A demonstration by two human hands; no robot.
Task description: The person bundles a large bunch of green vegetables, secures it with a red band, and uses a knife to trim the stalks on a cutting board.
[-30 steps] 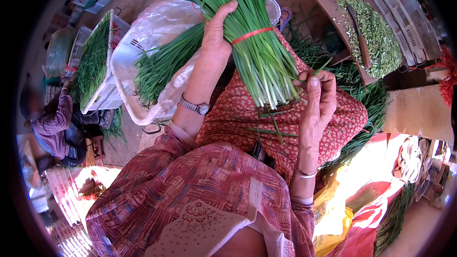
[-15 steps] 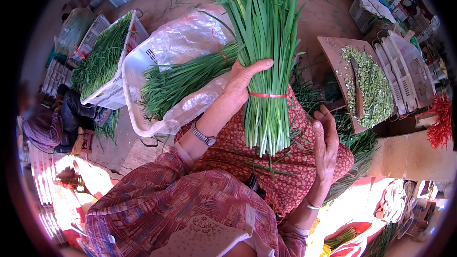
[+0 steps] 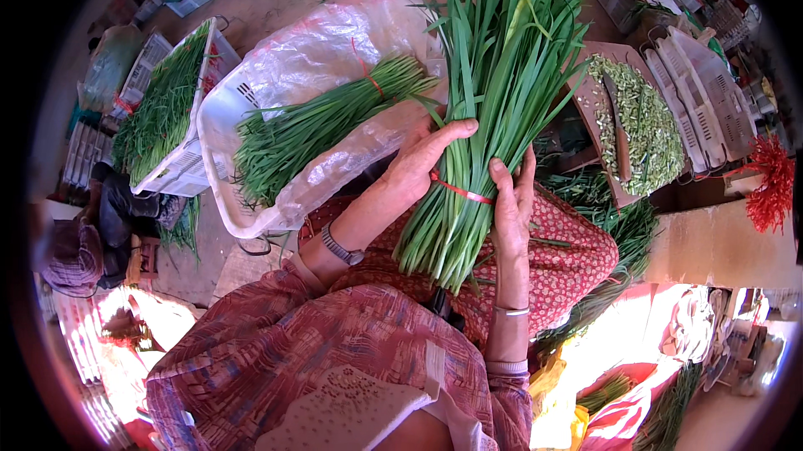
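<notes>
Between my two hands, above my lap, is a thick bunch of garlic chives (image 3: 502, 58), tied near its pale cut ends with a red band (image 3: 462, 189). The leaves point away from me, tilted to the right. My left hand (image 3: 418, 158) is wrapped round the left side just above the band, its thumb on the leaves. Against the right side, my right hand (image 3: 513, 200) grips beside the band with its thumb in front; its other fingers are partly hidden behind the stalks. Another tied bunch (image 3: 326, 129) lies in a plastic-lined white crate (image 3: 219, 188) to the left.
A second white crate (image 3: 180, 168) heaped with loose chives (image 3: 163, 108) stands further left, near a seated person (image 3: 84, 242). On the right, a knife (image 3: 619, 129) lies on a board (image 3: 590, 117) covered with chopped stems. Red ties (image 3: 768, 183) hang at the far right.
My right hand has come in from the right and taken hold of the bunch near the band. The bunch has tilted, its leaves swinging right and its cut ends left.
</notes>
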